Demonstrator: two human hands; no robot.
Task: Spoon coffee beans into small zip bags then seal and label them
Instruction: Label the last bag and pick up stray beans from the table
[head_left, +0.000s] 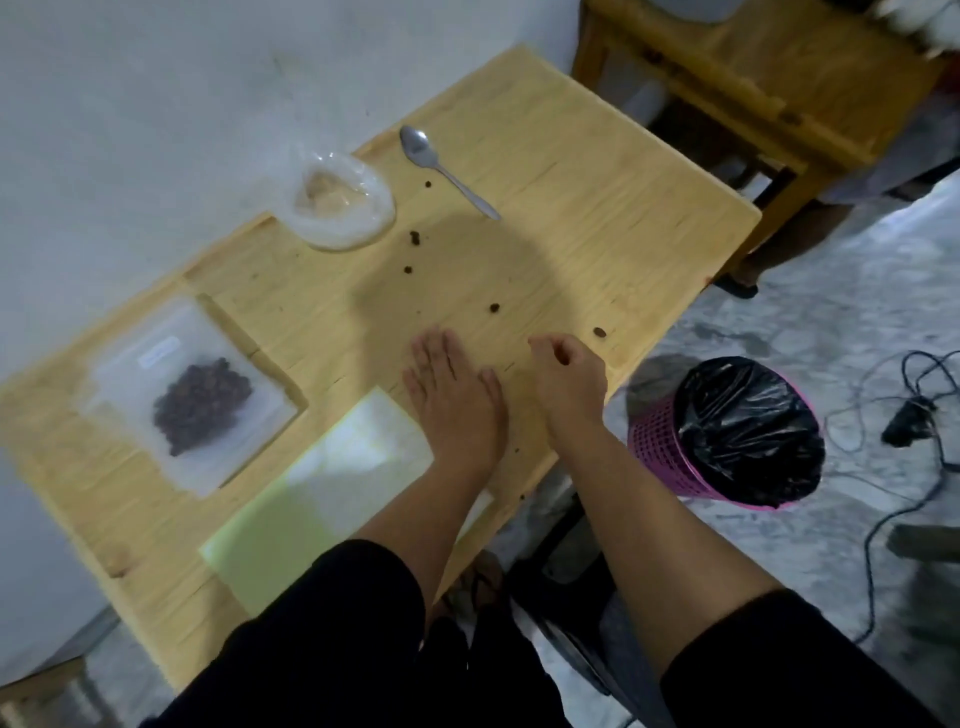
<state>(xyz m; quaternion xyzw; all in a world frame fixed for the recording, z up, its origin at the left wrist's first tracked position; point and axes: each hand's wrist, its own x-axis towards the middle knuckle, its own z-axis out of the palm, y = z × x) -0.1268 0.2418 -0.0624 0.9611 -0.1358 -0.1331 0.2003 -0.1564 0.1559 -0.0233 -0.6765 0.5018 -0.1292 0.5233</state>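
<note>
Gathering stray beans (494, 308): left hand (451, 395) lies flat, fingers straight; right hand (567, 373) curls, apparently pinching one; sweep the rest toward the near edge.

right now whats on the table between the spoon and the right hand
In the head view, a few loose coffee beans lie scattered on the bare wood between the spoon and the right hand; nothing else is there.
</note>
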